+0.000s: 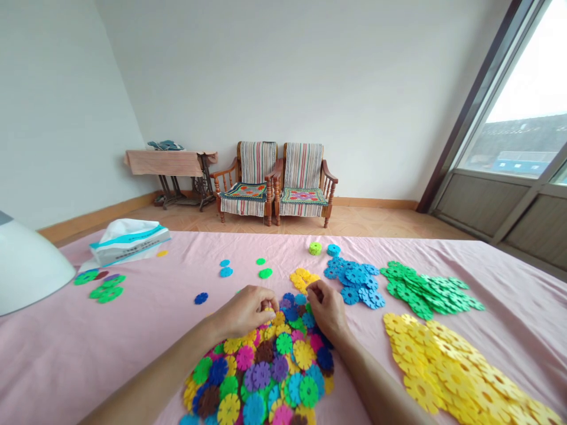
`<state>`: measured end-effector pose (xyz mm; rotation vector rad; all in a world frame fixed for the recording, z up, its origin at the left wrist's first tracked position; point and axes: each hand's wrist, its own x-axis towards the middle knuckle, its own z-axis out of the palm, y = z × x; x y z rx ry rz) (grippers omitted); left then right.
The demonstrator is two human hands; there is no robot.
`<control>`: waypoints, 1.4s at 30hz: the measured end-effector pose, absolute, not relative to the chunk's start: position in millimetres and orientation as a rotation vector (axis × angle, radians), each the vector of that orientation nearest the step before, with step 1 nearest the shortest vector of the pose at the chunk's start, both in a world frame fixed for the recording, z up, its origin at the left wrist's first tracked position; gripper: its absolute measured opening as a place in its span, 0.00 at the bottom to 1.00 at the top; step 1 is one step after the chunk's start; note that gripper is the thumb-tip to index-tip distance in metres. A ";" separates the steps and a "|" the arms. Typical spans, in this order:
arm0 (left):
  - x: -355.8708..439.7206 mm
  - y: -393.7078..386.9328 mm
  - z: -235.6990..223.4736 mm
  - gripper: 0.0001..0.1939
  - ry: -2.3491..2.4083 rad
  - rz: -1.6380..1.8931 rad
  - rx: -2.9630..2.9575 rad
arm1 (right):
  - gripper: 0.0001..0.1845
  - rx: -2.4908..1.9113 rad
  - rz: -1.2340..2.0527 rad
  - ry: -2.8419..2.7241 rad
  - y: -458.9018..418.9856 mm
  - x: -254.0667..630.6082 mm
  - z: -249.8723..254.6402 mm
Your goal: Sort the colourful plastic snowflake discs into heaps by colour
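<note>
A mixed heap of snowflake building discs point(266, 372) in many colours lies on the pink cloth right in front of me. Over its far left part is my left hand point(250, 306), fingers curled together; yellow discs show just beneath the fingertips, and whether one is pinched I cannot make out. My right hand point(328, 306) is closed at the heap's far right edge, its fingertips turned inward and partly hidden. Just beyond it sits a small group of yellow discs point(303, 278). Blue discs point(357, 280) are piled to the right of this hand.
Further right are piles of green discs point(427, 289) and yellow discs point(460, 369). Two small stacks, lime point(315, 248) and blue point(333, 250), stand at the back. Loose discs, a tissue pack point(133, 245) and a white rounded object point(31, 268) occupy the left.
</note>
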<state>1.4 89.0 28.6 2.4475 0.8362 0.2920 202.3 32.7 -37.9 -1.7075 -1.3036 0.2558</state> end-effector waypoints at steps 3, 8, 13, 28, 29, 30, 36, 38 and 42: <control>5.7 81.6 24.0 0.11 0.825 0.305 2.550 | 0.09 -1.707 0.255 -1.305 32.4 202.2 -37.6; 6.9 73.8 22.4 0.09 0.774 0.301 2.631 | 0.09 -1.703 0.247 -1.312 31.7 202.2 -36.5; 3.7 73.3 23.3 0.06 0.749 0.289 2.657 | 0.08 -1.710 0.252 -1.304 32.4 202.5 -38.2; -1.9 68.8 35.9 0.11 0.617 0.055 2.771 | 0.08 -1.700 0.261 -1.315 32.2 202.7 -37.7; -1.0 68.8 34.5 0.11 0.627 0.052 2.788 | 0.08 -1.699 0.260 -1.314 32.7 202.8 -38.0; 0.1 68.8 33.0 0.11 0.639 0.055 2.804 | 0.08 -1.698 0.260 -1.312 33.1 203.0 -38.4; 3.6 71.7 29.0 0.06 0.718 0.175 2.799 | 0.08 -1.702 0.250 -1.306 34.2 203.6 -41.1; 2.6 73.3 30.0 0.04 0.749 0.236 2.773 | 0.08 -1.702 0.251 -1.309 33.6 203.5 -41.3; 2.5 81.9 29.6 0.05 0.782 0.374 2.641 | 0.08 -1.699 0.260 -1.300 33.0 203.0 -40.1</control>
